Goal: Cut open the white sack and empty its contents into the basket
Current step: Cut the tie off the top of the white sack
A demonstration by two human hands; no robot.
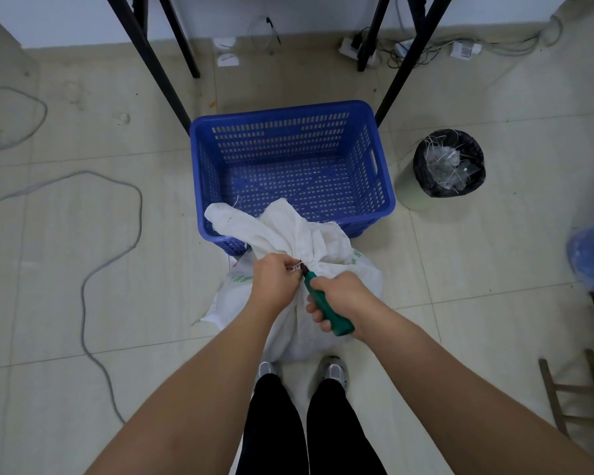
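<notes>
Right hand (340, 296): gripping the green handle of a knife (326, 308), fingers curled round it, the tip reaching toward 11 o'clock into the sack's tied neck; the blade is mostly hidden.
Left hand (275, 279): clenching on the neck of the sack, pinching at the white string (293, 268) just beside the knife tip.
Sack (302, 234): standing on the floor at 6 o'clock of the basket, just ahead of the person's shoes; it is tied shut, and its loose top is flopping toward 12 o'clock over the basket's near rim.
Basket (381, 166): blue, slotted, sitting on the floor between black frame legs; nothing is showing inside it.
Bin (450, 162): black-lined, sitting at 3 o'clock of the basket, holding clear plastic scraps.
Cable (110, 262): grey, looping over the tiles at 9 o'clock, well apart from the sack.
Floor (494, 252): pale tiles.
</notes>
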